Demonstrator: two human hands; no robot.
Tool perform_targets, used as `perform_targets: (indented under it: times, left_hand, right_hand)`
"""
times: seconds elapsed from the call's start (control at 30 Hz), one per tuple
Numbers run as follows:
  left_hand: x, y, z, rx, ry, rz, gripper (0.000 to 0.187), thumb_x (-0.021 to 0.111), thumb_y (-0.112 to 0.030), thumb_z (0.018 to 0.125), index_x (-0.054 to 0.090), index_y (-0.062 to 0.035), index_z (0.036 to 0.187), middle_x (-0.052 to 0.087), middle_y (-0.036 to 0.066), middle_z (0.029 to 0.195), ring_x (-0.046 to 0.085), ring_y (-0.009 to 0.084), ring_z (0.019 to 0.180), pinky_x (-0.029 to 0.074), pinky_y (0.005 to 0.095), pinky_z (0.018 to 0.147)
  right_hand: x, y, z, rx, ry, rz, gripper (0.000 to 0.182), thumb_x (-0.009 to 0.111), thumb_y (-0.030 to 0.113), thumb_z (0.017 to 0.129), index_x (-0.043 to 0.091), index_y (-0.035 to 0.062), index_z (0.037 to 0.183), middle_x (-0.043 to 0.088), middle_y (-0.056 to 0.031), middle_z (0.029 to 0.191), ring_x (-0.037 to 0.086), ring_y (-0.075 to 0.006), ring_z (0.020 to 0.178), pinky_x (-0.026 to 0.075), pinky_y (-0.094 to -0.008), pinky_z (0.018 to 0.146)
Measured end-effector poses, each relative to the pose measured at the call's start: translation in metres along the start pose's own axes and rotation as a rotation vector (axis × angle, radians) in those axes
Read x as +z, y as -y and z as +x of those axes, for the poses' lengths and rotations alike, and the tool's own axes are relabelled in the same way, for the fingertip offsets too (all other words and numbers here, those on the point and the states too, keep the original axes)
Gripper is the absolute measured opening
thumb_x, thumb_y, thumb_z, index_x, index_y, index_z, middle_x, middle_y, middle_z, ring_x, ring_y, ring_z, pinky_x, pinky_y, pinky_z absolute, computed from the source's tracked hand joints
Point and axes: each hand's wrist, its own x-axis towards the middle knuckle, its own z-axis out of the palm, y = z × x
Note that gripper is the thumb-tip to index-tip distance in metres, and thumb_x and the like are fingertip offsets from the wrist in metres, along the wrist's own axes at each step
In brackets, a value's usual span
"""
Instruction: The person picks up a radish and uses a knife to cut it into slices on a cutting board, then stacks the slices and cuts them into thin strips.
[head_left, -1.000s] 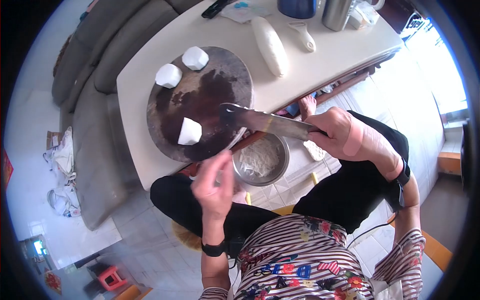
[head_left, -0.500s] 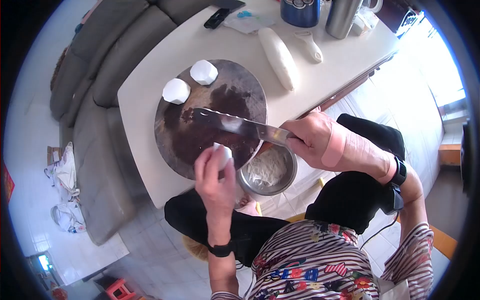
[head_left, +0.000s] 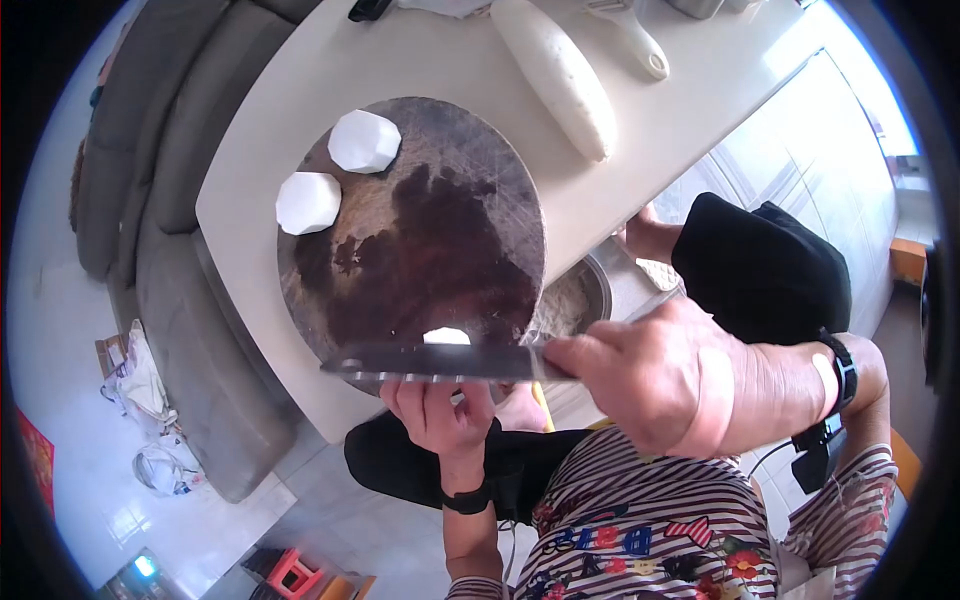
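My right hand point(head_left: 650, 378) is wrapped round the handle of a kitchen knife point(head_left: 430, 363), whose blade stretches leftward over the near edge of the round wooden chopping board point(head_left: 440, 250). Just past the blade shows the white top of a radish piece point(head_left: 446, 336). My left hand point(head_left: 440, 412) is curled round that piece from the near side, its fingertips partly covered by the blade. Two more cut radish chunks, one point(head_left: 365, 141) at the board's far edge and another point(head_left: 308, 203) at its left, rest on the wood. Dark wet patches spread across the board's middle.
A whole white radish point(head_left: 556, 80) lies on the table point(head_left: 250, 170) beyond the board, with a peeler point(head_left: 640, 42) to its right. Below the table's edge stands a metal bowl point(head_left: 602, 290) of pale shreds, partly behind my right hand. A grey sofa point(head_left: 180, 170) runs along the left.
The knife has come down toward me and now crosses in front of the radish piece in my left hand. The view has shifted closer over the board.
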Motion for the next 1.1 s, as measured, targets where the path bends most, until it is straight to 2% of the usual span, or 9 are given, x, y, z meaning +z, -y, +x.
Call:
perform_targets:
  times: [0.07,0.1,0.2,0.23,0.3,0.4,0.5,0.97,1.1]
  left_hand:
    - [0.000,-0.002,0.000,-0.002,-0.010,0.063,0.018,0.067,-0.013,0.082,0.070,-0.0014,0.095,0.066,0.011,0.104,0.060,0.0317,0.095,0.049,0.0435,0.085]
    - [0.003,0.000,-0.005,0.003,-0.018,0.037,0.022,0.062,-0.017,0.087,0.068,-0.0004,0.100,0.067,0.011,0.104,0.064,0.0296,0.091,0.051,0.0406,0.085]
    - [0.004,0.003,-0.013,-0.069,-0.004,0.000,0.024,0.061,-0.020,0.090,0.067,-0.0001,0.103,0.068,0.011,0.102,0.066,0.0273,0.088,0.052,0.0370,0.083]
    - [0.003,0.004,-0.032,-0.411,0.059,-0.122,0.025,0.061,-0.021,0.091,0.064,-0.0010,0.105,0.065,0.010,0.103,0.064,0.0242,0.092,0.051,0.0320,0.084]
    - [-0.001,0.010,-0.060,-0.649,0.141,-0.196,0.025,0.061,-0.022,0.091,0.064,-0.0014,0.105,0.065,0.010,0.104,0.063,0.0245,0.093,0.050,0.0326,0.085]
    - [-0.016,0.012,-0.084,-0.394,0.235,-0.046,0.026,0.062,-0.023,0.090,0.063,-0.0020,0.105,0.064,0.010,0.105,0.062,0.0251,0.094,0.050,0.0336,0.085]
    - [-0.021,0.010,-0.089,-0.307,0.230,0.006,0.027,0.063,-0.024,0.090,0.063,-0.0026,0.106,0.063,0.009,0.105,0.061,0.0256,0.096,0.049,0.0345,0.086]
    - [-0.021,0.007,-0.061,-0.221,0.209,-0.016,0.032,0.066,-0.031,0.087,0.061,-0.0056,0.106,0.058,0.008,0.109,0.056,0.0280,0.101,0.045,0.0391,0.088]
    - [-0.019,0.008,-0.054,-0.219,0.208,-0.028,0.033,0.067,-0.032,0.087,0.060,-0.0064,0.106,0.057,0.008,0.110,0.054,0.0286,0.103,0.044,0.0404,0.089]
  right_hand:
    - [0.001,0.004,0.002,-0.001,0.032,-0.079,0.030,0.062,0.002,0.074,0.062,0.0021,0.104,0.065,-0.0070,0.075,0.067,-0.0267,0.064,0.054,-0.0343,0.053]
    - [0.005,0.003,0.005,-0.055,0.002,-0.059,0.029,0.061,0.003,0.075,0.060,-0.0013,0.104,0.062,-0.0086,0.074,0.067,-0.0244,0.061,0.053,-0.0324,0.048]
    - [-0.003,0.005,0.005,-0.085,0.067,-0.030,0.030,0.063,0.005,0.075,0.058,-0.0056,0.103,0.059,-0.0104,0.072,0.066,-0.0228,0.058,0.052,-0.0320,0.046]
    - [0.000,0.004,0.004,-0.129,0.041,-0.065,0.034,0.064,0.006,0.075,0.057,-0.0096,0.105,0.055,-0.0089,0.067,0.065,-0.0217,0.056,0.051,-0.0306,0.043]
    - [0.003,0.003,0.005,-0.119,0.026,-0.046,0.036,0.065,0.005,0.075,0.057,-0.0104,0.106,0.054,-0.0080,0.066,0.064,-0.0211,0.055,0.050,-0.0299,0.042]
    - [0.008,0.002,0.008,-0.129,-0.028,-0.055,0.040,0.065,0.004,0.073,0.056,-0.0127,0.109,0.051,-0.0066,0.062,0.062,-0.0187,0.052,0.049,-0.0287,0.040]
    - [0.007,0.000,0.010,-0.133,-0.073,-0.033,0.040,0.066,0.005,0.073,0.056,-0.0142,0.107,0.051,-0.0070,0.062,0.061,-0.0173,0.050,0.048,-0.0284,0.039]
    - [0.006,-0.001,0.023,-0.163,0.043,0.029,0.037,0.065,0.000,0.072,0.056,-0.0188,0.103,0.055,-0.0108,0.064,0.064,-0.0199,0.053,0.051,-0.0278,0.040]
    - [0.012,-0.004,0.028,-0.193,-0.031,0.118,0.038,0.064,-0.001,0.072,0.055,-0.0202,0.104,0.057,-0.0131,0.066,0.065,-0.0215,0.055,0.051,-0.0281,0.041]
